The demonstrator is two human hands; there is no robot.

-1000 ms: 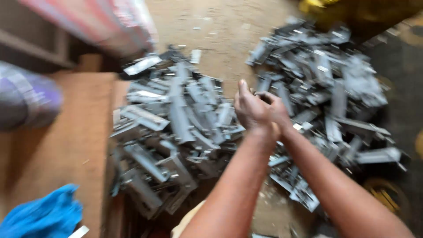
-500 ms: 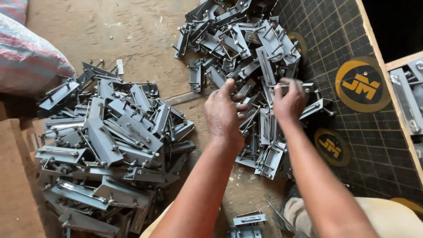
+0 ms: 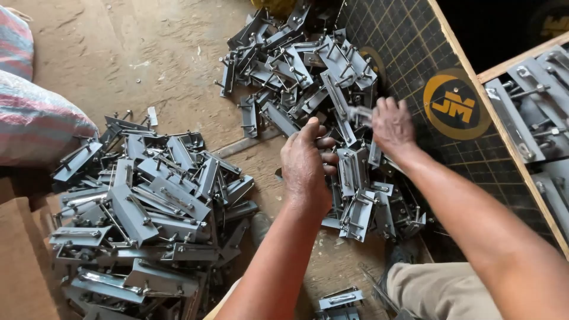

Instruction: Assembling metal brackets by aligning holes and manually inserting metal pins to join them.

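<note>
Our left hand (image 3: 305, 166) curled over the far heap of grey bolted metal brackets (image 3: 308, 77), our right hand (image 3: 391, 121) pinching one blurred bracket (image 3: 358, 112), hands apart, second bracket pile (image 3: 142, 207) on dusty floor (image 3: 166, 59), left.

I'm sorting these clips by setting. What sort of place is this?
Probably a small metal workshop or hardware store-room: heaps of grey metal brackets lie on a dusty bare floor, with a woven sack beside them.

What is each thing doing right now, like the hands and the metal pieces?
Left hand: curled over the right pile, grip hidden.
Right hand: holding a blurred metal piece.
Right pile: loose, jumbled heap.
Left pile: loose heap, untouched.
Sack: full, lying on its side.
</note>
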